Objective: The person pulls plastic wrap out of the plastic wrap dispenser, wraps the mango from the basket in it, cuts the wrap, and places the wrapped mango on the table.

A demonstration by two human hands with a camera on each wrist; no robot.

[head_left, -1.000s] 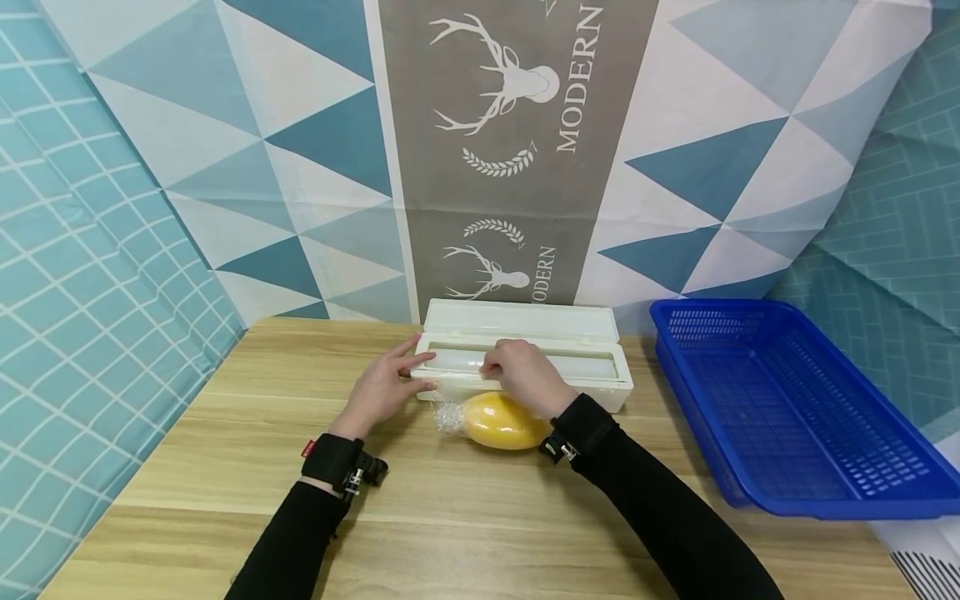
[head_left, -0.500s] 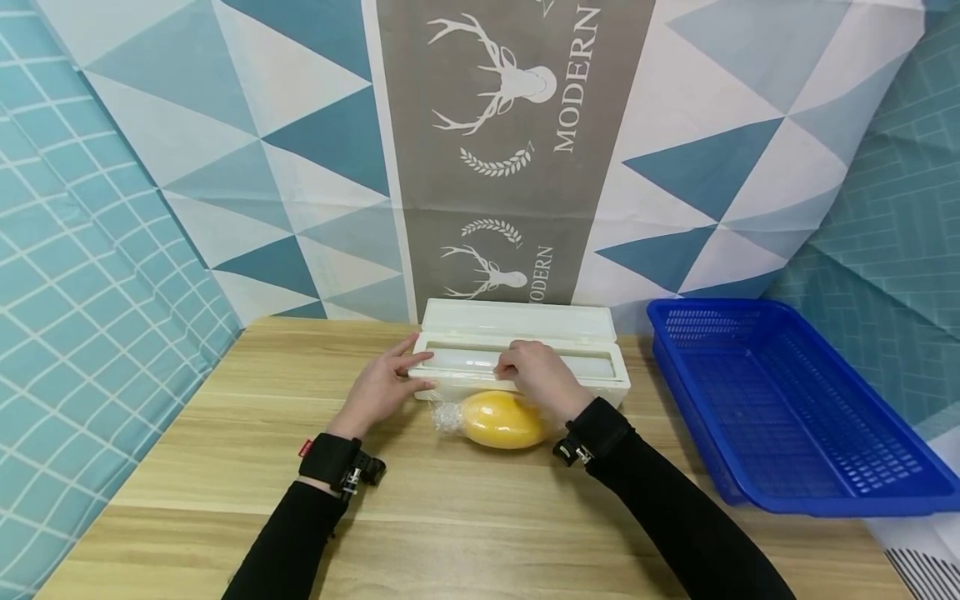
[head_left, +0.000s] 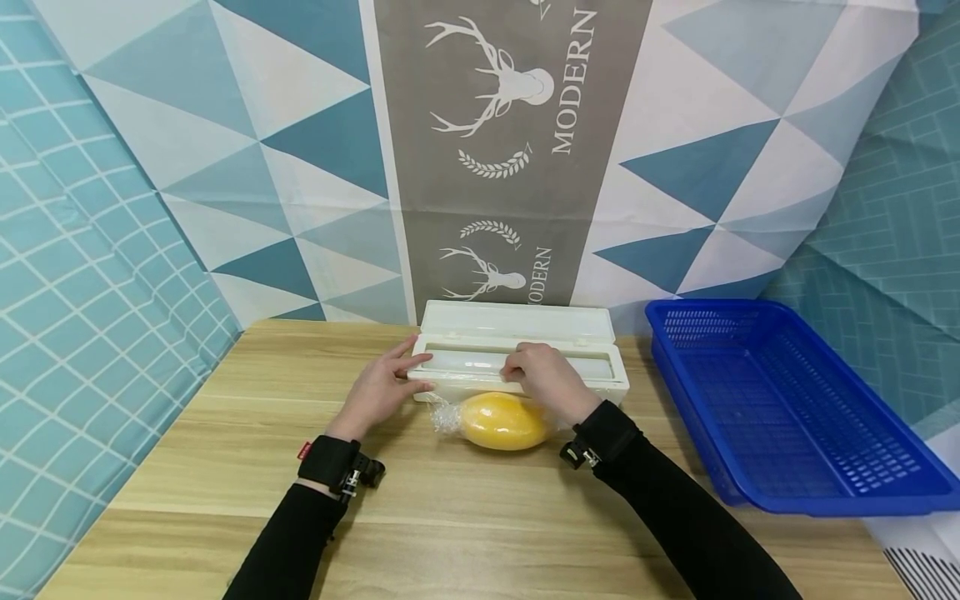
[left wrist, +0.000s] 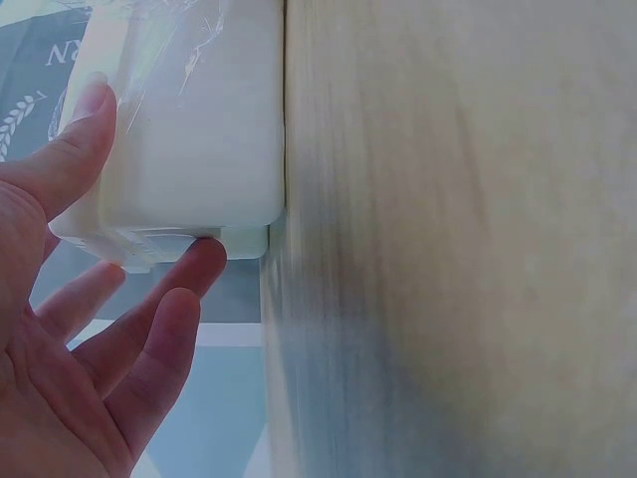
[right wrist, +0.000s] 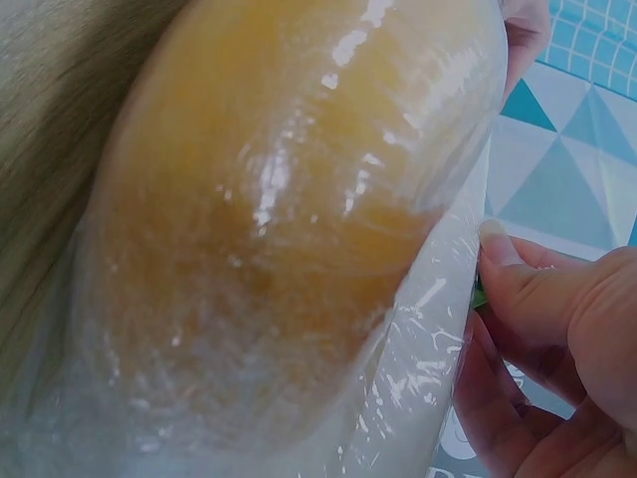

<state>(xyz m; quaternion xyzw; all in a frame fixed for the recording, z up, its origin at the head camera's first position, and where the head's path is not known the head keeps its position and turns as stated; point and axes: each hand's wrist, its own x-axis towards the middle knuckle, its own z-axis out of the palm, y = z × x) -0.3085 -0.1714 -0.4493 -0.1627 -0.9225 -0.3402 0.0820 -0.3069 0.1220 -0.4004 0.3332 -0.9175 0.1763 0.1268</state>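
A white cling film box (head_left: 517, 322) stands at the back of the table, lid raised, with a roll of film (head_left: 465, 360) in its trough. My left hand (head_left: 375, 392) holds its left end, thumb on the front and fingers spread at the end face (left wrist: 189, 169). At the front rail, right of centre, the thumb and fingertips of my right hand (head_left: 551, 379) pinch a small part, mostly hidden; a bit of green (right wrist: 480, 296) shows there in the right wrist view. A yellow oval fruit (head_left: 502, 422), wrapped in clear film, lies against the box's front.
To the right sits a blue plastic basket (head_left: 757, 408) with perforated sides. A patterned cloth (head_left: 510, 167) hangs right behind the box. The wooden table (head_left: 450, 517) stretches forward from the fruit.
My right hand has slid a little to the right along the box's front rail. The left hand stays at the left end, and the fruit has not moved.
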